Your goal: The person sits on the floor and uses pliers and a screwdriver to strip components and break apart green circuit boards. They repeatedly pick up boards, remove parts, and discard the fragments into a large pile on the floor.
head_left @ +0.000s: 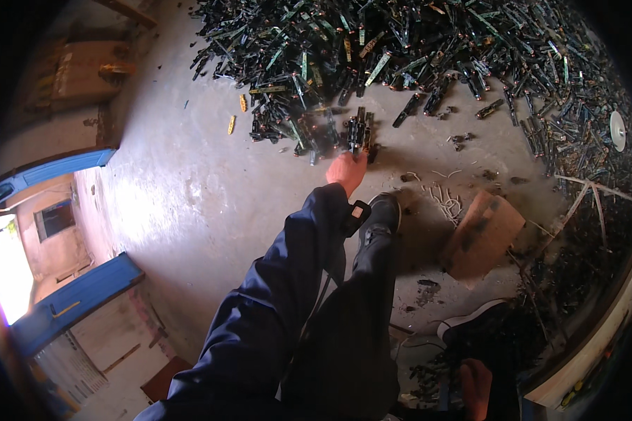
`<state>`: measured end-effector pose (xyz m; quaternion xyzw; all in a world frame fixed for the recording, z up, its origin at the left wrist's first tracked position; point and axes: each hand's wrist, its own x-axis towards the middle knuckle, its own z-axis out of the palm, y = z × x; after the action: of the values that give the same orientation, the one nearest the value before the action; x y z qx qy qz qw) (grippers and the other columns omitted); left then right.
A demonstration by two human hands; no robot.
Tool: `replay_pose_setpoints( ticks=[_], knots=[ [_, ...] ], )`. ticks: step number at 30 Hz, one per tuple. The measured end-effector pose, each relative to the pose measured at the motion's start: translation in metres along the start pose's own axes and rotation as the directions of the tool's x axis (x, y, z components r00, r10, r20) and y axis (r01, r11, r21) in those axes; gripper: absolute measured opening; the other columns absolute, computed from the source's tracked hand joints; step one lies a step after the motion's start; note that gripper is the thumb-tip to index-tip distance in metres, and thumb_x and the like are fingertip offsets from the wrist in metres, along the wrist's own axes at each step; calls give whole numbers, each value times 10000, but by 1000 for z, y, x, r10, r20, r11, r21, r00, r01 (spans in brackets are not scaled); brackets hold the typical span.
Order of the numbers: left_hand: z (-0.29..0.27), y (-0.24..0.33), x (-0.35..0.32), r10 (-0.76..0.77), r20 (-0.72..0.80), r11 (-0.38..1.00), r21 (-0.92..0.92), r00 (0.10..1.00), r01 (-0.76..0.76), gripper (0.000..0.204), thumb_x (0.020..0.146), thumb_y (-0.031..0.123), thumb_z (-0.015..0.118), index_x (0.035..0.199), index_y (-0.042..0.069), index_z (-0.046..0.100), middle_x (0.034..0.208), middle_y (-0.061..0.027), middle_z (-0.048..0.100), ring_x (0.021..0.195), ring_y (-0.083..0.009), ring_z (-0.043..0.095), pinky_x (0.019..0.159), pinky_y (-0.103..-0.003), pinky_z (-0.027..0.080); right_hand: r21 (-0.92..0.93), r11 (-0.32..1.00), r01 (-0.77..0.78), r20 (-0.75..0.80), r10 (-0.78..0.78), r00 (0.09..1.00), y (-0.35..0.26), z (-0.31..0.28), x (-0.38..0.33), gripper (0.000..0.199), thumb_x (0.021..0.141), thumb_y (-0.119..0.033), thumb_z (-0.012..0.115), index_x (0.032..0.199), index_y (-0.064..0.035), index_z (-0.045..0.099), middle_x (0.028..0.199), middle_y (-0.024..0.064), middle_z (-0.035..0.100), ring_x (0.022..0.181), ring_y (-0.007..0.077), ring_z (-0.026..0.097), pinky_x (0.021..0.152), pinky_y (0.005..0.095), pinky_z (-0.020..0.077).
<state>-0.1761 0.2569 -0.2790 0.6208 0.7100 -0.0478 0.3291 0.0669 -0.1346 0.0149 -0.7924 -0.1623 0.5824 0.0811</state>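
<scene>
A huge pile of dark and green narrow circuit strips covers the far part of the concrete floor. My left hand, on a dark blue sleeve, reaches out to the pile's near edge. Its fingers close around a small bundle of dark strips. My right hand sits low at the bottom edge, beside more dark pieces, and its fingers are hard to make out. My black shoe rests just behind the left hand.
A brown cardboard piece lies on the floor to the right, with loose white cords near it. A white disc sits among strips at far right. A blue door stands open at left. Another shoe is at lower right.
</scene>
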Motion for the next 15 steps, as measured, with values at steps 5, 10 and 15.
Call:
replay_pose_setpoints(
  ticks=[5,10,15],
  knots=[
    [-1,26,13,4,-67,1000,-22,998,-6,517,848,487,478,914,1,641,913,-218,659,902,-396,621,804,-476,471,-9,1000,29,-34,-29,999,3,-1,4,281,931,-208,526,1085,11,610,768,78,627,689,140,587,647,285,469],
    [4,41,18,-68,-46,992,100,997,72,493,852,463,478,968,10,633,1012,-187,652,981,-360,610,853,-490,429,-82,989,124,-56,-128,990,-9,-7,6,290,928,-212,521,1090,12,607,803,109,635,730,186,607,695,314,480],
    [15,36,8,20,-120,985,173,993,1,402,852,396,505,989,29,596,1036,-159,628,986,-337,597,859,-501,393,-39,999,31,-15,-31,999,-7,-12,8,289,925,-211,518,1090,9,605,836,123,637,763,209,610,725,319,481]
  ],
)
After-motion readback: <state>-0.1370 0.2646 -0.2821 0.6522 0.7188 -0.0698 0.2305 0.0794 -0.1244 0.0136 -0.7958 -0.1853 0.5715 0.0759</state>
